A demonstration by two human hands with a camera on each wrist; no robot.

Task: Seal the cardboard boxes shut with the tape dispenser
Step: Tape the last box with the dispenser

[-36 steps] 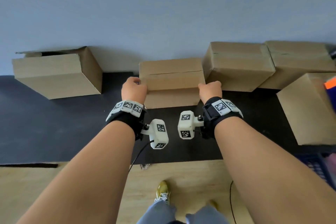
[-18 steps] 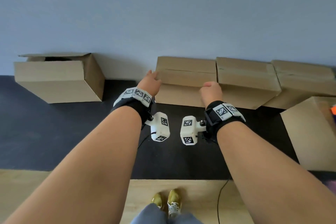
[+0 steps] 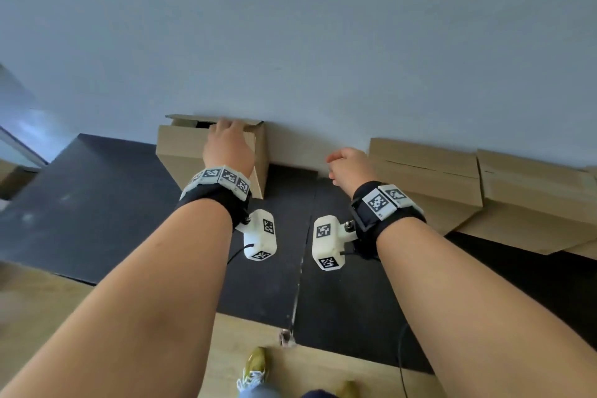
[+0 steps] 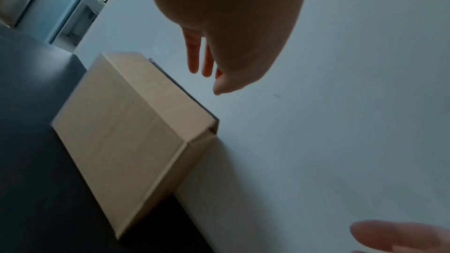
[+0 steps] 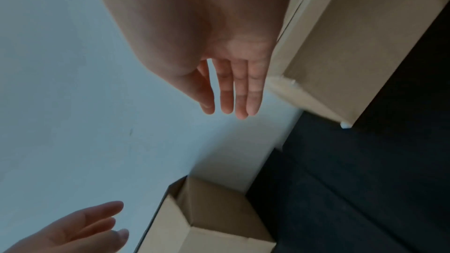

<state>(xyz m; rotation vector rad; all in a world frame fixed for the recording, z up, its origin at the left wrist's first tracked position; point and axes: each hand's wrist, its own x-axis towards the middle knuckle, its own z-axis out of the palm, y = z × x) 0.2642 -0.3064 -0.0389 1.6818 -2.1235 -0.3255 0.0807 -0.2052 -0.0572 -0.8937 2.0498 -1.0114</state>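
The open box (image 3: 190, 152) stands on the dark mat (image 3: 80, 220) with its back against the wall (image 3: 290, 26), and it lies ahead and slightly left of both arms. Its long axis is judged to run along the wall, left to right, and its top flaps are not yet folded flat: a dark gap is seen under the raised far flap. The left hand (image 3: 227, 147) is plainly the nearer one; it is reached over the box's right end, fingers extended and loosely spread, nothing held, and whether the fingertips touch the flap cannot be told from these views. The right hand (image 3: 350, 168) hangs in the gap between this box and the closed boxes (image 3: 452, 178) lined up to the right; its fingers are straight and relaxed in the wrist view, and nothing is gripped. No tape dispenser is seen in any view, so sealing itself is judged not to have begun on this box. Room for moving is limited behind by the wall, which the box's back edge meets, so the box is best drawn toward the person, where bare mat and wooden floor (image 3: 48, 317) lie. To the right, open mat separates the box from its neighbours, and the left side is also unobstructed.
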